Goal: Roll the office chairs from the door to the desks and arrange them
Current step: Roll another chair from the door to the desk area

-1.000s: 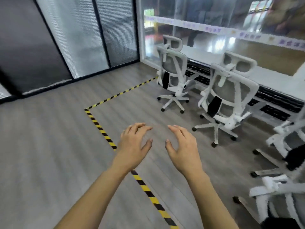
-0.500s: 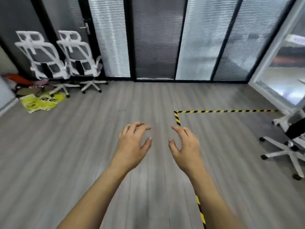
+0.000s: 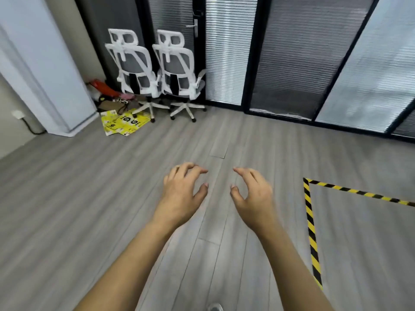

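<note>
Two white-framed office chairs with grey mesh backs stand side by side at the far wall, backs toward me: the left chair and the right chair, just in front of the black-framed glass door. My left hand and my right hand hover in front of me over the grey floor, palms down, fingers loosely curled, holding nothing. Both hands are far from the chairs. No desk is in view.
Yellow flattened cardboard and red and pink clutter lie on the floor left of the chairs. A white cabinet stands at the left. Yellow-black floor tape marks a corner at the right. Glass partitions with blinds line the back.
The view has swung left, away from the chairs at the desk. The two chairs by the door now sit nearer and more central. My hands keep the same empty pose.
</note>
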`<state>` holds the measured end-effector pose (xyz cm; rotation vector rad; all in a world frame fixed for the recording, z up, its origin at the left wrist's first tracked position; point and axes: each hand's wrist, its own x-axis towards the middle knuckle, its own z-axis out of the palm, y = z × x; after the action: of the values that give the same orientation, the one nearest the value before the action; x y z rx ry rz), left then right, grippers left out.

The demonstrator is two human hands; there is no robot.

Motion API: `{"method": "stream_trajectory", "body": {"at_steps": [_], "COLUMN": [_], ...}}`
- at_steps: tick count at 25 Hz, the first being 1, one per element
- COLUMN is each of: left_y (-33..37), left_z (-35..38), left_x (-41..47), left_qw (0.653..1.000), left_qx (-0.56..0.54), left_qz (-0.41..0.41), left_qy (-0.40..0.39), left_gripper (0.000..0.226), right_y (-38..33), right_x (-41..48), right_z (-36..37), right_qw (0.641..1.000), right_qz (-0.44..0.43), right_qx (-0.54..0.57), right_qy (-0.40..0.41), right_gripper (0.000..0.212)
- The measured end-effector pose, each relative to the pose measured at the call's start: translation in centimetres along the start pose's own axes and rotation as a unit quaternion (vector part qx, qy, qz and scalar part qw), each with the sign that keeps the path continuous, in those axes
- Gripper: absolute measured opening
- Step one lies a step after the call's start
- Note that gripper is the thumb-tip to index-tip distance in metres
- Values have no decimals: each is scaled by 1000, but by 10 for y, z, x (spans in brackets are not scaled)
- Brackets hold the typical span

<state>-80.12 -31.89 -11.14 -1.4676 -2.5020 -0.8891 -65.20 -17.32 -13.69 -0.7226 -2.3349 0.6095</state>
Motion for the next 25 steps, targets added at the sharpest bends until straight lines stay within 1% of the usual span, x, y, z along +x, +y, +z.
{"method": "stream_trajectory", "body": {"at_steps": [4, 6, 9, 12, 14, 17, 22, 25], "left_y": [-76, -121, -193, -273, -321, -385, -465, -519], "left_z": [1, 4, 16, 32, 39, 50, 77, 99], "left_x": [111, 157, 237, 330, 398, 509, 687, 795], "left_qw": [998, 994, 989, 986, 987, 989, 994, 994], "left_qx": [34, 46, 52, 41, 26, 22, 21, 31], "left_qz": [-50, -87, -122, -142, -143, -133, -95, -85], "left_qy": [33, 49, 66, 70, 75, 68, 51, 58], "left_gripper": [31, 37, 44, 34, 32, 36, 31, 31], "right_y": [5, 1, 4, 10, 14, 23, 56, 83], "right_x": [146, 213, 314, 422, 494, 602, 769, 879], "right_z": [72, 111, 173, 241, 281, 329, 392, 445], "right_qw": [998, 995, 990, 990, 989, 991, 995, 995], "right_qz": [-32, -48, -70, -77, -72, -64, -27, -34], "right_qx": [18, 29, 40, 29, 27, 34, 32, 43], "right_qy": [-53, -83, -112, -118, -126, -117, -95, -81], "right_gripper": [42, 42, 43, 43, 42, 42, 44, 43]}}
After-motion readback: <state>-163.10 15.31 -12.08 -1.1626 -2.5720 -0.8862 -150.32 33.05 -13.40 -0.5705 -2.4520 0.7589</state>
